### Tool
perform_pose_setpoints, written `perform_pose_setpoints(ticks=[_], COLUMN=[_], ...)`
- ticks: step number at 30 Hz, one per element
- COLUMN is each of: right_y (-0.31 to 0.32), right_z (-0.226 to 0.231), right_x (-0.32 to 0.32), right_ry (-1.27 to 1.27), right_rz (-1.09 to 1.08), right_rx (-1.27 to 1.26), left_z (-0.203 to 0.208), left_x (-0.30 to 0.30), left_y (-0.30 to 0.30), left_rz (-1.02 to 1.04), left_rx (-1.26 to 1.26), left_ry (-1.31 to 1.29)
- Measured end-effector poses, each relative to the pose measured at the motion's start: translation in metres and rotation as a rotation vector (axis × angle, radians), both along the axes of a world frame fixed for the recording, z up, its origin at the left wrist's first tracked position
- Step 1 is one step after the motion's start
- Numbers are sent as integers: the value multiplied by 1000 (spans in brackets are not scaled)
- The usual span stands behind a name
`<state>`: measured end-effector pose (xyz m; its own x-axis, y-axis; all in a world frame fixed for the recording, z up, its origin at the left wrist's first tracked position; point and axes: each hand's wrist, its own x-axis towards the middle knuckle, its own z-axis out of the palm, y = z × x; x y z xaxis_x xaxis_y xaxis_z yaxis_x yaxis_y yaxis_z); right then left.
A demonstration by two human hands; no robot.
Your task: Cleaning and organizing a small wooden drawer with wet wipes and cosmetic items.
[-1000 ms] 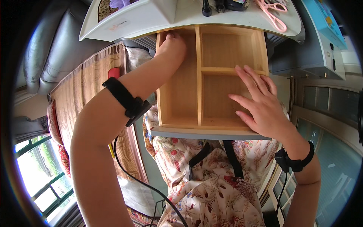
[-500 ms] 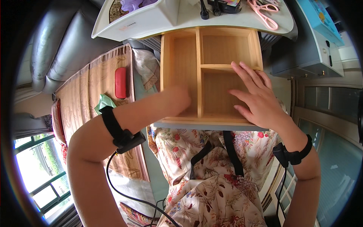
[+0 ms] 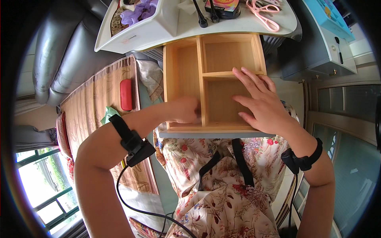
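An open wooden drawer (image 3: pixel 234 74) with dividers making three compartments is pulled out in front of me. My left hand (image 3: pixel 183 109) is down in its long left compartment, near the front end and beside the lengthwise divider (image 3: pixel 200 85). Its fingers are curled and mostly hidden under the hand, so what they hold, if anything, cannot be seen. Above the near right compartment, my right hand (image 3: pixel 262 101) has its fingers spread, with the fingertips by the cross divider and nothing in them. Both forearms wear black straps with small boxes and cables.
On the white tabletop (image 3: pixel 186 29) above the drawer are a white bin (image 3: pixel 149 29) with purple fabric, pink scissors (image 3: pixel 264 16) and black-handled tools (image 3: pixel 201 20). Left is a mat-covered seat (image 3: pixel 95 95) with a red case (image 3: pixel 126 94). A grey cabinet (image 3: pixel 299 59) stands right.
The whole view has shifted slightly, with the drawer now a little lower and further left in it. My left hand was blurred by motion and is sharper now. My right hand stays over the drawer.
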<state>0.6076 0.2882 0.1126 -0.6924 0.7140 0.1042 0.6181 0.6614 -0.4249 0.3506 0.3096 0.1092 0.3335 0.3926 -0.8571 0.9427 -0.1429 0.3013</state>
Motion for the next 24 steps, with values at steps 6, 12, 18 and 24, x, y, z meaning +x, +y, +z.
perform_pose_setpoints(ticks=[6, 12, 18, 24], right_y=[-2, 0, 1, 9], right_z=[1, 2, 8, 6], right_x=[0, -2, -3, 10], right_ry=[-14, -60, -99, 114], right_rz=[-12, 5, 15, -6], right_rx=[8, -6, -2, -193], left_z=[21, 24, 59, 92], left_x=[-3, -14, -45, -37], left_y=[-3, -2, 3, -29], left_rz=[168, -161, -286, 524], left_rx=[-161, -80, 52, -43], left_ry=[-174, -245, -323, -957])
